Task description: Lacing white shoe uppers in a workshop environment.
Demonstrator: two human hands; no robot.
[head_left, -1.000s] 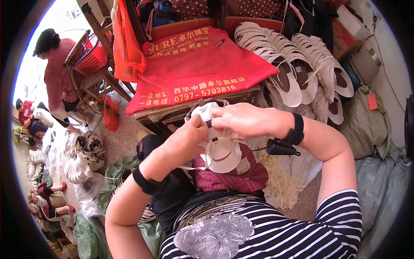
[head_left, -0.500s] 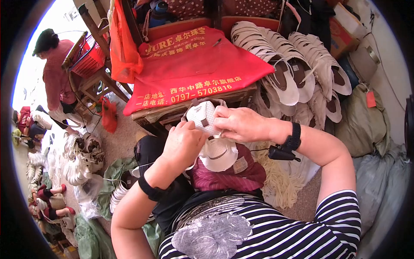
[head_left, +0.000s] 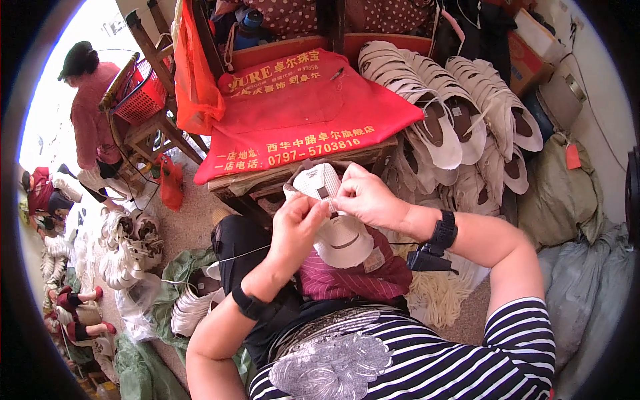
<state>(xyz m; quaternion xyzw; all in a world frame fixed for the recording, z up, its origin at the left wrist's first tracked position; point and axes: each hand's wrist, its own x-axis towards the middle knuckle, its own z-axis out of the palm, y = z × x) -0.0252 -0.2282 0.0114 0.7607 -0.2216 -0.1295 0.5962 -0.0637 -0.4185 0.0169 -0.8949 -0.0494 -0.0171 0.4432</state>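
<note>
A white perforated shoe upper (head_left: 343,241) lies over my lap on maroon striped cloth, with its far end towards the bench. My left hand (head_left: 291,230) is closed in a pinch at the upper's left middle, thumb against forefinger. From the other side my right hand (head_left: 375,201) pinches at the same middle part, its fingertips almost meeting those of the left. The fingers hide whatever small part or lace lies between them. A dark tab (head_left: 323,193) shows on the far part of the upper. Dark bands circle both wrists.
Ahead stands a wooden bench under a red printed cloth (head_left: 287,113), a pen on it. Stacked white shoe uppers (head_left: 443,143) hang at its right, above pale laces (head_left: 437,293). A red basket (head_left: 141,93), another person (head_left: 97,117) and bundled uppers (head_left: 130,243) are at left.
My left hand has shifted right and rolled so its thumb and forefinger pinch in view. The right hand's fingers have risen into a finer pinch, close to the left fingertips.
</note>
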